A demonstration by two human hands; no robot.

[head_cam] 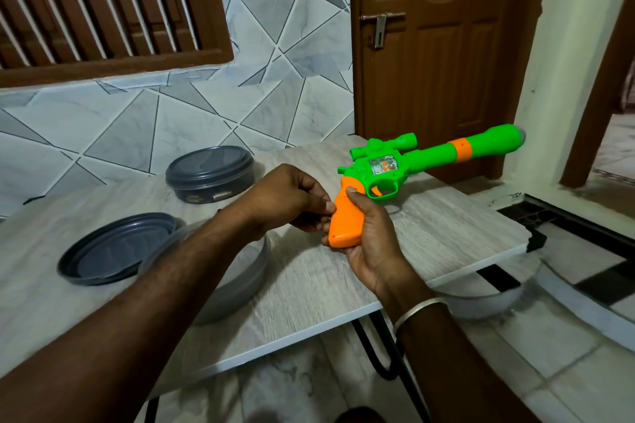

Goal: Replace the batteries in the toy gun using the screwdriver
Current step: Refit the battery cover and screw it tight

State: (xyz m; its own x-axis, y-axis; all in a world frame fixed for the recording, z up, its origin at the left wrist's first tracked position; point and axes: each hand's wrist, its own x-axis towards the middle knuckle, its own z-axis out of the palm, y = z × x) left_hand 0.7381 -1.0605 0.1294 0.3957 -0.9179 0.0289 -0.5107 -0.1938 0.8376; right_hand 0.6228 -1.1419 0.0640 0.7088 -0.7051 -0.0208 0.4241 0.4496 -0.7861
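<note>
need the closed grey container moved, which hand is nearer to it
Left. The left hand sits just right of the closed container; the right hand, holding the toy gun by its grip, is farther right and nearer the person.

Round container [209, 175] and loose lid [117, 251] on table [429, 233].

The gun [429, 161] hangs over the table's [446, 223] right end, barrel pointing right, toward the door [429, 45] behind. The right hand [372, 240] holds its grip [345, 220] from beneath; the left hand [292, 196] pinches the grip from the left. A closed tub [209, 175] sits back left; nearer, a lid [113, 251] lies just left of an open tub [240, 282].
</note>
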